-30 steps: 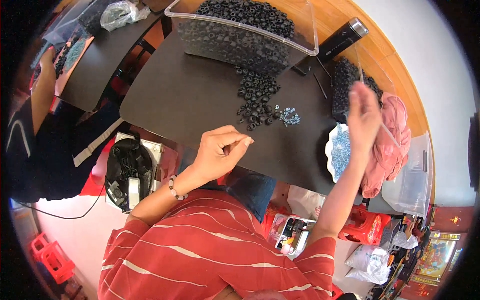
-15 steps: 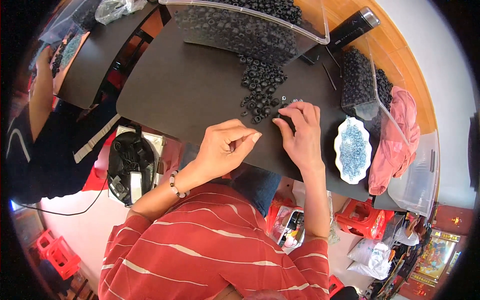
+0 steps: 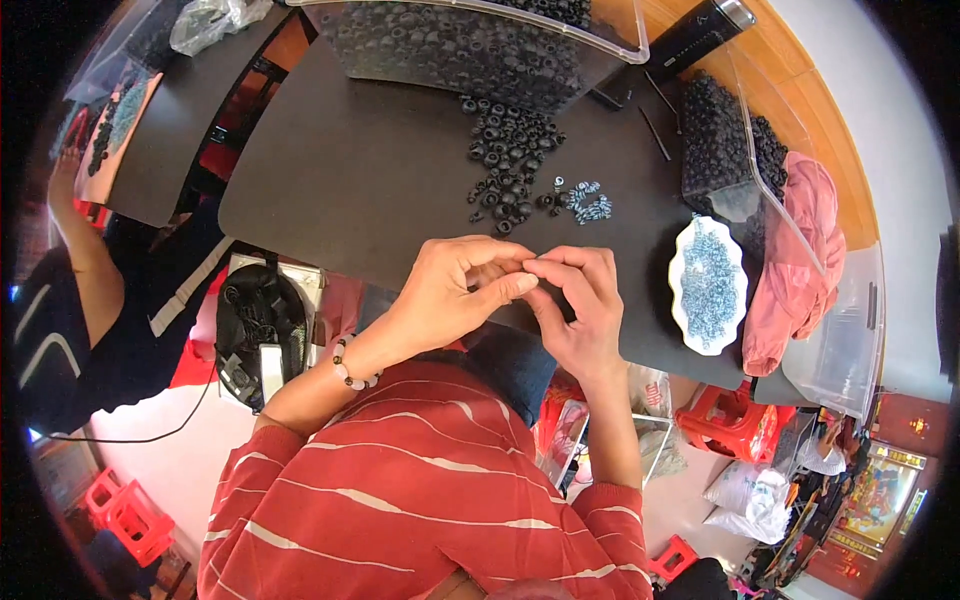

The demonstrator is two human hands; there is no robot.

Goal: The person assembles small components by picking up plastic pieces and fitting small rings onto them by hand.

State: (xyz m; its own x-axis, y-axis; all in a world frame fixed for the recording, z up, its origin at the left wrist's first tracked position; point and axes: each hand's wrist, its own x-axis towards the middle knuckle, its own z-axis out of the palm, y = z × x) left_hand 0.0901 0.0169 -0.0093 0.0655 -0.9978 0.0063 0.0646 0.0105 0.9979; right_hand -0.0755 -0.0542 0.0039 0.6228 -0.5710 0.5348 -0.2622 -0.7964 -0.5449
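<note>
My left hand [image 3: 462,288] and my right hand [image 3: 583,318] meet fingertip to fingertip over the table's near edge. Each is closed in a pinch, and whatever the fingers hold is hidden or too small to name. Just beyond them lies a pile of small round black pieces with holes [image 3: 510,150]. To the right of that pile sits a little heap of small pale-blue and clear pieces [image 3: 592,205]. Farther right, a white scalloped dish [image 3: 679,318] contains many more of the pale-blue pieces.
A large clear bin [image 3: 440,70] of black pieces stands at the back. At right are another clear bin [image 3: 720,150], a pink cloth [image 3: 800,260] and a black bottle [image 3: 700,38]. Thin dark rods [image 3: 655,134] lie near it. Another person's arm [image 3: 90,240] shows at far left.
My right hand has come back from beside the black pile toward my left hand, and their fingertips now meet. The small pale-blue heap is uncovered.
</note>
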